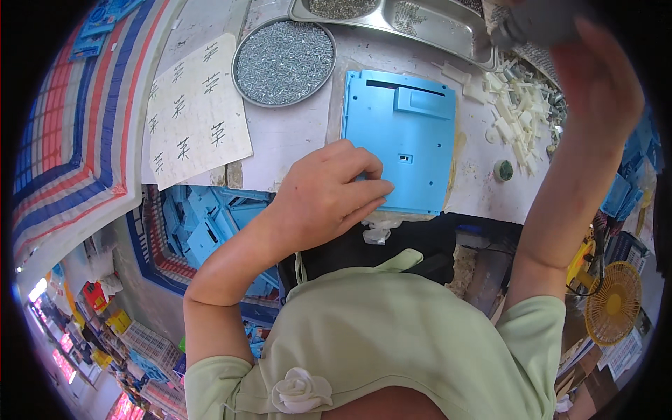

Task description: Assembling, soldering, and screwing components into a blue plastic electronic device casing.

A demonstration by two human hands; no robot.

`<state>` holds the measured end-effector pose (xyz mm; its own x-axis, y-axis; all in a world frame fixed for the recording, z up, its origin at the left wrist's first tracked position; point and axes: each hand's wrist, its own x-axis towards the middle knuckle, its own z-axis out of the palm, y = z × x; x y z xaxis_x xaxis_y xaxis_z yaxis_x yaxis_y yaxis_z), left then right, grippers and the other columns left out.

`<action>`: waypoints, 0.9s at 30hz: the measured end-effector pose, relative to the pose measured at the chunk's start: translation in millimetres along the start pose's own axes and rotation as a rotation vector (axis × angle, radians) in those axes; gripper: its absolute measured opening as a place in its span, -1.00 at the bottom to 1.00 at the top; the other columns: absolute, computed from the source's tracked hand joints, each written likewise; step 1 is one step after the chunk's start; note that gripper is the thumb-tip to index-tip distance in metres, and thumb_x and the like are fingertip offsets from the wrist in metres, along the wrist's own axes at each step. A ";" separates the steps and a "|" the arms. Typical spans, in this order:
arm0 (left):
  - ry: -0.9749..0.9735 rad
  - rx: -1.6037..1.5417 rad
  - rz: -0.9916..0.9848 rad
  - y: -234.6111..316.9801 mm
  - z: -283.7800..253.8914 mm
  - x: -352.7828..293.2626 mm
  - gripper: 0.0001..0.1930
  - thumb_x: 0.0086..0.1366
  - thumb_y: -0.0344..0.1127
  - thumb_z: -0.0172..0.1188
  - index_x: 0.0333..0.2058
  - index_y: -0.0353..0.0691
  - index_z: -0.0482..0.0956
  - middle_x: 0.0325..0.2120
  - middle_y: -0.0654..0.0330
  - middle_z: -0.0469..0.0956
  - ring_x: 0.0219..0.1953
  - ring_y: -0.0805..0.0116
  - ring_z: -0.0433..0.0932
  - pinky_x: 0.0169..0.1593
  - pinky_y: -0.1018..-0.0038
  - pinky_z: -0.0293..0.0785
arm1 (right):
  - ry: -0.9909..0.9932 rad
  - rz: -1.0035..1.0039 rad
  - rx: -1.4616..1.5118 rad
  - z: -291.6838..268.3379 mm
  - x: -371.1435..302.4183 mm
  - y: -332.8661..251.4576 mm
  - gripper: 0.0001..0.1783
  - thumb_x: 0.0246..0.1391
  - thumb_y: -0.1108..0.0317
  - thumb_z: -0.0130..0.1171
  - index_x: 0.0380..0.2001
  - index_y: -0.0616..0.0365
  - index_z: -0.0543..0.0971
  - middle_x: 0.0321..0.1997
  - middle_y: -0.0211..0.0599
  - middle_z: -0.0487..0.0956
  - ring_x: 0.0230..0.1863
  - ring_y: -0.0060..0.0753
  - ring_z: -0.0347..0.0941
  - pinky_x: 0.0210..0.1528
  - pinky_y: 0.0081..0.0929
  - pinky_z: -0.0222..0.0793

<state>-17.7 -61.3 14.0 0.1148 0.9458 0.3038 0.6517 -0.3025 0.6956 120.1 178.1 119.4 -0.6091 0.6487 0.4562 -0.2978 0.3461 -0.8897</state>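
A light-blue plastic panel [381,150] lies flat on the white worktop, with a long dark slot near its far edge and a small cutout near its middle. My left hand [332,185] rests over its near left part, fingers curled and the thumb tip close to the others; anything pinched there is hidden. At the far right, my right hand [595,77] is raised and wrapped round a dark grey object [549,21], blurred and cut by the view's edge, so its kind cannot be made out.
Past the panel stand a round dish of small metal pins or screws [283,63] and a divided steel tray [437,28]. White plastic parts [518,115] are heaped to the right near a small green-topped piece [502,170]. Left are a handwritten sheet [199,112] and a crate of blue panels [203,224].
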 end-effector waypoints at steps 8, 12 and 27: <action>0.070 0.118 0.070 0.8 10.5 -4.7 -0.79 0.10 -0.43 0.39 -0.29 -0.19 0.59 -0.32 0.20 0.53 -0.32 0.17 0.51 -0.26 0.31 0.38 | -0.173 0.057 0.368 3.9 -83.7 8.9 -0.56 0.14 0.26 0.11 0.07 0.15 0.37 -0.51 -0.49 0.30 -0.50 -0.55 0.24 -0.28 -0.44 0.20; 0.124 0.161 -0.015 8.0 0.4 4.5 -0.84 0.15 -0.41 0.35 -0.32 -0.19 0.54 -0.32 0.15 0.51 -0.33 0.12 0.46 -0.25 0.28 0.33 | -0.083 0.070 0.289 14.2 -95.1 12.7 -0.64 0.16 0.32 0.13 0.00 0.12 0.37 -0.54 -0.49 0.30 -0.55 -0.57 0.22 -0.35 -0.46 0.20; 0.195 0.309 0.088 -2.3 35.3 70.4 -0.81 0.00 -0.26 0.48 -0.38 -0.01 0.68 -0.30 0.38 0.55 -0.19 0.32 0.47 -0.01 0.19 0.15 | -0.266 -0.051 0.346 -18.7 -86.5 -11.8 -0.60 0.21 0.19 0.07 0.09 -0.02 0.39 -0.51 -0.61 0.35 -0.53 -0.67 0.27 -0.33 -0.54 0.22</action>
<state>15.3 10.2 10.9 0.0551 0.8685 0.4925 0.8448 -0.3035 0.4407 190.1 130.5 90.7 -0.7415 0.4241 0.5200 -0.5340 0.0963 -0.8400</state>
